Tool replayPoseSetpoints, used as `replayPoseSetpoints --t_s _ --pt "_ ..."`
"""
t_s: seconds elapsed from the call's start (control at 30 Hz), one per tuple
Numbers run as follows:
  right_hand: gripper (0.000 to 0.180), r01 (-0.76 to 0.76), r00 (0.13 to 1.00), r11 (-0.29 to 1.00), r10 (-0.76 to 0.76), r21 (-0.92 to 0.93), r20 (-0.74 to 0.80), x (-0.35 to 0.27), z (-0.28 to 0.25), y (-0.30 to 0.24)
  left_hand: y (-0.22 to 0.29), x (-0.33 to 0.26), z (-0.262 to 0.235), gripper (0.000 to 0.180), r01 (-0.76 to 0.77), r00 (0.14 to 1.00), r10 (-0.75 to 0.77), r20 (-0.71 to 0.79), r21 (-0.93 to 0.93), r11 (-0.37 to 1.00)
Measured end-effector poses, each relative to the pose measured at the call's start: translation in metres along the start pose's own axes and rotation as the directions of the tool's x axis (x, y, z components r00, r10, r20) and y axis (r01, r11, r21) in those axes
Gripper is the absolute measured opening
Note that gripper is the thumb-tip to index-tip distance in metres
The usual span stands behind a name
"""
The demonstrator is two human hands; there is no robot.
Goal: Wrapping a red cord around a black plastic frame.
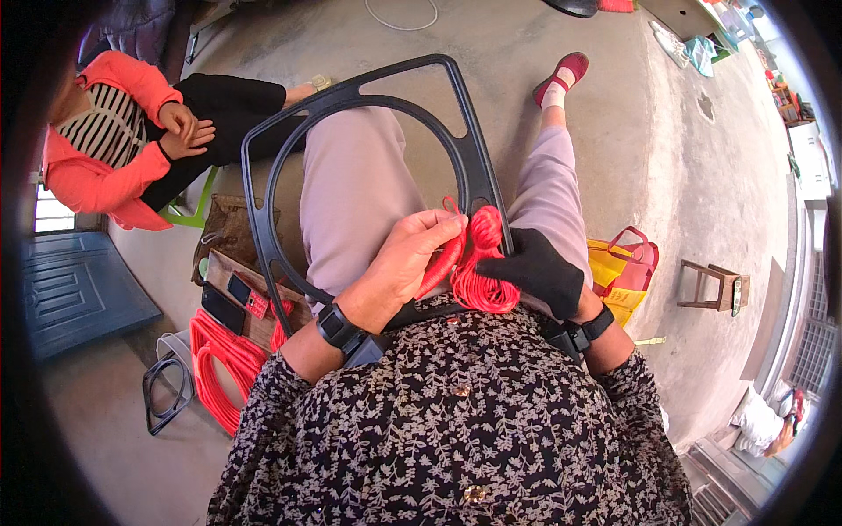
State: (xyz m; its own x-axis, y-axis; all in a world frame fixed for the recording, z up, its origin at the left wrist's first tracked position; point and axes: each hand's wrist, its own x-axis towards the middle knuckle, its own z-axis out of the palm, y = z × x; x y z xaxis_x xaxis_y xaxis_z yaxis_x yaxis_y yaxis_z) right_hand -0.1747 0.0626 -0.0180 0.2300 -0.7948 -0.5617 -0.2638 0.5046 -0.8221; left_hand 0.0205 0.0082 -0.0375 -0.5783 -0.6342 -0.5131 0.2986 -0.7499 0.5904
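A black plastic frame (476, 167), roughly square with a large round opening, lies across my lap and thigh. Red cord is wound closely round part of its near ring (441, 267). My bare left hand (403, 259) is closed, thumb and forefinger pinching the red cord beside that winding. To its right hangs a looped bundle of red cord (485, 285), gathered at the top. My right hand (545, 270), in a black glove, is closed on this bundle at the frame's right side; its fingertips are partly hidden.
On my left, a wooden box or stool (254, 324) bears a dark phone (224, 309) and a red one (250, 296). Coils of red cord (224, 359) hang beside it, near another black frame (167, 394). A person (114, 149) sits at left. A yellow bag (618, 276) and small stool (715, 285) stand right.
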Motion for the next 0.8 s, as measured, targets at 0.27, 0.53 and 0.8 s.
replayPoseSetpoints --t_s 0.27,0.53,0.8 --pt "0.038 0.171 0.978 0.737 -0.208 0.654 -0.021 0.007 0.011 -0.003 0.005 0.003 0.001 0.011 -0.053 0.997 0.051 0.053 0.038 0.998" --pt "0.034 -0.02 0.988 0.754 -0.084 0.657 0.126 0.01 0.0 0.01 0.003 0.007 0.001 0.016 -0.003 0.999 0.004 -0.041 0.044 0.999" --pt "0.022 0.535 0.835 0.564 -0.244 0.629 -0.493 -0.009 -0.092 0.073 0.015 0.0 0.004 0.019 0.023 0.999 -0.022 -0.04 0.019 1.0"
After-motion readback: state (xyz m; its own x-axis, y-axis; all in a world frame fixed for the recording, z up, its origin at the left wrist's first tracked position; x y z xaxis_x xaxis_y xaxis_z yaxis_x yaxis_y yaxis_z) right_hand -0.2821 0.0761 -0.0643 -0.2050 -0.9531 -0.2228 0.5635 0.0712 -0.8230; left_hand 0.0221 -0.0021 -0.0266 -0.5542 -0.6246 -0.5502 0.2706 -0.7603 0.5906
